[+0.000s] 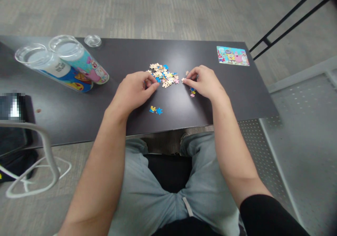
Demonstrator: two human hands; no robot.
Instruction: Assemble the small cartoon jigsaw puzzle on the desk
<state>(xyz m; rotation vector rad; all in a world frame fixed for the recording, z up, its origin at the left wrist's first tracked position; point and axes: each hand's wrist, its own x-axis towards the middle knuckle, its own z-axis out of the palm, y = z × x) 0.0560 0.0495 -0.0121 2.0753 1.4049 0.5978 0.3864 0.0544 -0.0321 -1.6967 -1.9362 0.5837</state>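
Gray carpeted floor surrounds a dark rectangular table, at whose near side a seated person in pale jeans works with both arms extended. Near the middle of the tabletop lies a loose heap of jigsaw pieces, some showing pale, unprinted backs and others blue, yellow or pink print. The left hand rests at the left border of this heap, fingers curled and thumb close to the index finger (whether a piece sits between them cannot be told). The right hand, to the right of the heap, pinches a small pale piece between thumb and forefinger. Just below its fingers lie a few printed pieces, partly hidden by the hand. Nearer the front edge, apart from the heap, are a yellow-and-blue piece and, just beside it, a blue piece. At the far right corner lies a printed picture card with cartoon figures. Two clear, open-topped cylinders with cartoon print, a white-and-blue one and a turquoise one, occupy the left side; behind them lies a round transparent lid.
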